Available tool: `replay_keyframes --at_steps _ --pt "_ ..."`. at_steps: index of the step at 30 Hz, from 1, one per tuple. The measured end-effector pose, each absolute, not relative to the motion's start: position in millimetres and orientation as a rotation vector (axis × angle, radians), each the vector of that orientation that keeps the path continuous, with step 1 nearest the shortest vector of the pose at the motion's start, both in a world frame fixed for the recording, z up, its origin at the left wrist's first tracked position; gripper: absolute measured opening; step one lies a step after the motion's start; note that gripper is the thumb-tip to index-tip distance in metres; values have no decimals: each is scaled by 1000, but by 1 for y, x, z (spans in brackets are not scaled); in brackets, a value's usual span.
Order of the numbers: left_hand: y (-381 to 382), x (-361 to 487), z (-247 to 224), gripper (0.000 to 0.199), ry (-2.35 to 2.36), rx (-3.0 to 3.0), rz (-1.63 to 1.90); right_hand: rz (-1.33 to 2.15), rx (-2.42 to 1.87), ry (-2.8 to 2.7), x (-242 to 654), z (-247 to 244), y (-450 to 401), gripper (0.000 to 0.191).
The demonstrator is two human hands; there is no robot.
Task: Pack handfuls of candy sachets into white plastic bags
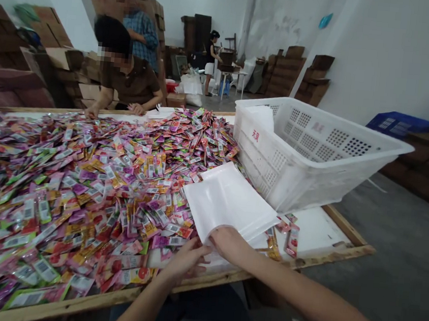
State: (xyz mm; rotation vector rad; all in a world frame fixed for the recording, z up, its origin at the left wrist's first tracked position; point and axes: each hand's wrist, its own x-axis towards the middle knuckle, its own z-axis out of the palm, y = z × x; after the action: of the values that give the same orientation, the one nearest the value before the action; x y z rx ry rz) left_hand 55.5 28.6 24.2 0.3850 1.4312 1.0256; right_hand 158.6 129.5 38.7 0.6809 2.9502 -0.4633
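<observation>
Basically, head cam: white bag (229,198) lay fwd of both hands, partly on the sachets (121,171), just beside the crate (311,186); long axis unclear. R hand (229,242) was nearer, fingers hidden at its near edge, grip couldn't tell. L hand (186,262) sat by the near corner, fingers part-spread; pinch or no, couldn't tell.

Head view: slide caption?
Right hand inside a white bag, left hand at its edge, by heaped packets and a crate.
</observation>
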Motion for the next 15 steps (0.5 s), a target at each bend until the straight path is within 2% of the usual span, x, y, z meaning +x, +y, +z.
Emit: replay_keyframes --at_steps 4,8,12,15 --pt "30 64 16 30 1348 392 1152 -684 393 3109 183 40 126 23" --pt "25 70 21 23 1325 315 1176 -958 378 3048 188 39 129 14" --pt "17 64 31 14 1342 332 1134 -1019 369 3039 185 48 120 7" --pt "8 55 30 13 1400 295 1189 -1189 363 3032 208 67 113 12"
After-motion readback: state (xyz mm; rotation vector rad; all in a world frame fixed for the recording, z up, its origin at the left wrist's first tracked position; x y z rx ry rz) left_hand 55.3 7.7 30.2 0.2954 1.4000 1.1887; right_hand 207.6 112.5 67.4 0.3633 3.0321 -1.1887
